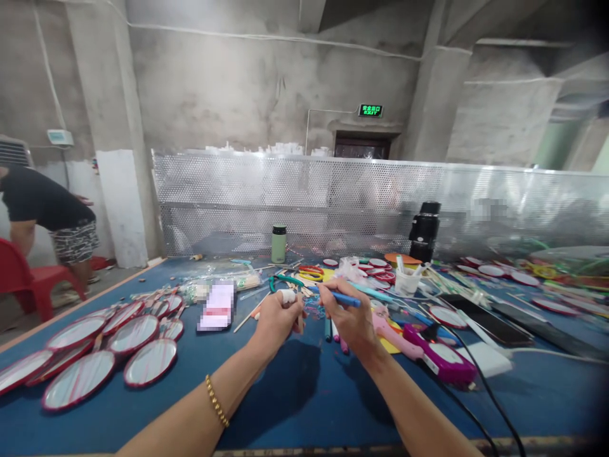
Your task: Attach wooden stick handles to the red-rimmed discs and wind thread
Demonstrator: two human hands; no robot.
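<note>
Bare concrete walls and a perforated metal screen [333,197] back a blue worktop [295,393] crowded with craft parts. Near its middle the left hand [276,317] is curled shut round a small white piece [287,296], thumb and fingers [295,311] pinching it; what the piece is cannot be told. Just right of it the right hand [349,317] grips a blue pen [340,297] with fingers closed, its tip pointing toward the white piece, so marking or drawing looks to be under way on this one item. Left of the hands lie many finished-looking oval fans [118,343] with red rims, overlapping in a heap, which suggests a good share of the work is done. Right of the hands more fans [495,273] lie scattered, along with a pink glue gun [428,349], scissors [311,273] and a cup [406,279] of sticks; how many pieces remain cannot be told. A person [47,216] bends over by a red chair [28,279] far left of the worktop
</note>
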